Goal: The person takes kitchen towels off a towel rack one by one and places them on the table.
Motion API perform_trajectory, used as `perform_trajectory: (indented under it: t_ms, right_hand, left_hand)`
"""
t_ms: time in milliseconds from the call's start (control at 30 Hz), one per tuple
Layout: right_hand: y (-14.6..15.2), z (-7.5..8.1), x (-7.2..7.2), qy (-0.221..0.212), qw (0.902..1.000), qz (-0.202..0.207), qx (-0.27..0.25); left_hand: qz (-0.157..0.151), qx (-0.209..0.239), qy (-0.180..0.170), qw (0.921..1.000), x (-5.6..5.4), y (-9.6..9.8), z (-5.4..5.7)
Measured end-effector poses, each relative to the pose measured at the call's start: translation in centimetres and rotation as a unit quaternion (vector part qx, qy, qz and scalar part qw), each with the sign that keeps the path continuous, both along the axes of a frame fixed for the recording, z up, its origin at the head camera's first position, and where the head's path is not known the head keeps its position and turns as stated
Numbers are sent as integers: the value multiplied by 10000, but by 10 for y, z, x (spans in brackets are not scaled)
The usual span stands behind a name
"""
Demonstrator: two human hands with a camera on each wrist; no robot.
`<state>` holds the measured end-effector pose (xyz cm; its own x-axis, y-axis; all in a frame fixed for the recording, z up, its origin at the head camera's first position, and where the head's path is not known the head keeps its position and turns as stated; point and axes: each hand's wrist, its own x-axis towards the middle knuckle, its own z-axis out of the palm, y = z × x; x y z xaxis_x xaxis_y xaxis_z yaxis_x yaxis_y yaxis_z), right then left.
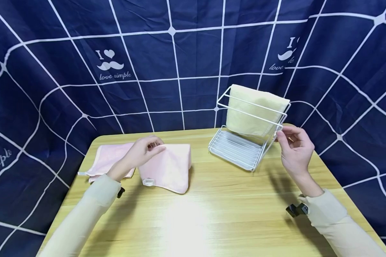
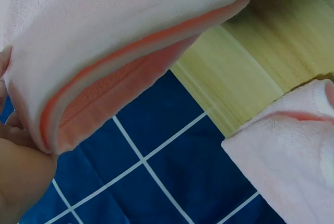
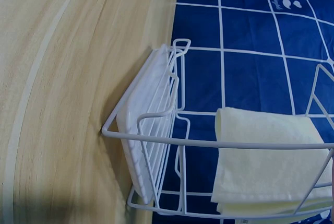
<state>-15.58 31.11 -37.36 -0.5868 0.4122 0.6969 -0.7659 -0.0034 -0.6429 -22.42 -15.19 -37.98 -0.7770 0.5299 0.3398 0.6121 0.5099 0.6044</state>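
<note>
A folded pink towel (image 1: 168,167) hangs from my left hand (image 1: 144,151), which pinches its upper edge; the fold opens toward the camera in the left wrist view. Its lower corner bears a small white tag. My right hand (image 1: 296,148) holds the side frame of a white wire rack (image 1: 236,148), thumb and fingers on the wire. Over the rack's upper bars drapes a pale yellow towel (image 1: 254,110). Below it a white tray (image 3: 143,130) sits under the lower wires. In the right wrist view the right hand is almost wholly out of frame.
Another folded pink towel (image 1: 110,157) lies at the table's left, partly behind the left forearm. The wooden table (image 1: 212,207) reaches a dark blue curtain (image 1: 148,53) with white grid lines at the back and sides. The rack stands near the back right edge.
</note>
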Motion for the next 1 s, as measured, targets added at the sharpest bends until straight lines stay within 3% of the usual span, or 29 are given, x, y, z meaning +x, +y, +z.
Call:
perform_trajectory:
  t_ms: [300,667,1000]
  right_hand:
    - [-2,3,-1,-50,10000,62,-39]
    - [-2,4,-2,-134,9999,-18,-20]
    - [-2,6,-1,-137,9999,-39,0]
  left_hand:
    - [160,-19,-298,9994,-17,2,-3]
    - [300,-108,-379,9988,-33,4,-6]
    - [496,-231,-663,9963,-66,5,-28]
